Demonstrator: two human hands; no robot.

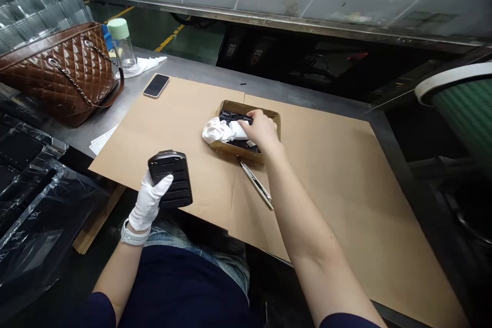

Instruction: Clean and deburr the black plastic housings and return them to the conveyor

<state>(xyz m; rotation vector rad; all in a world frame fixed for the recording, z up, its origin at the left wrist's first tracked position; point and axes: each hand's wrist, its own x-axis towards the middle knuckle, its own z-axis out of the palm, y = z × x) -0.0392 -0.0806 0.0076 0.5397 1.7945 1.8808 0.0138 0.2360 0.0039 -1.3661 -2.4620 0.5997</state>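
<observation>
My left hand (151,197), in a white glove, grips a black ribbed plastic part (175,179) above the front edge of the cardboard sheet. Bare, my right hand (261,127) reaches into a small cardboard box (226,148) filled with small black pieces (229,117). Its thumb and fingers are around something white (239,130) in the box; whether they grip it is hard to see. A crumpled white cloth (215,130) hangs over the box's left corner. Just in front of the box lies a slim metallic cutter (257,184).
Brown cardboard (326,179) covers the table. A phone (156,85) lies at its back left, near a brown quilted bag (73,72) and a green-capped bottle (122,43). Clear trays (42,13) stand behind the bag. A green, white-rimmed object (465,107) is at right.
</observation>
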